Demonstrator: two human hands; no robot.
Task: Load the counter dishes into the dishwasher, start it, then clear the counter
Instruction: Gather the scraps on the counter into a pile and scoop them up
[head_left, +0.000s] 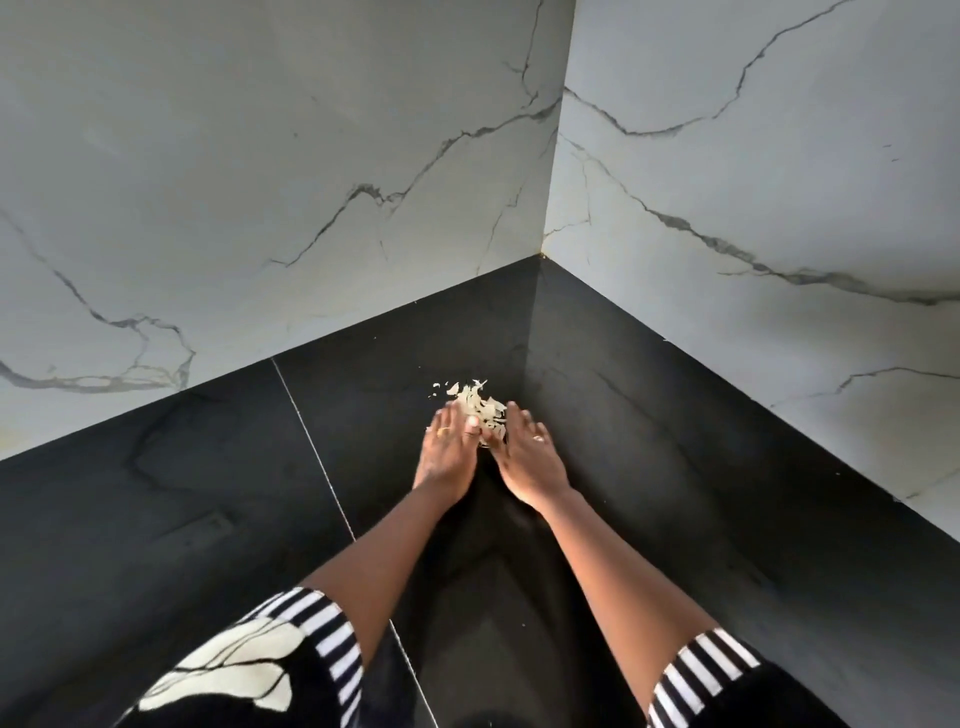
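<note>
No dishes being visible on the counter (208, 519), clearing is judged under way: 1 scrap pile (480, 404) near its corner is flanked by the left hand (447, 452) and right hand (530, 460), fingers extended, nothing gripped.

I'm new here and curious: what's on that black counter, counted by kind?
Hands: 2, left hand and right hand
Rings: 2, left-hand ring and right-hand ring
Scrap piles: 1, pile of pale scraps
Total: 5
</note>
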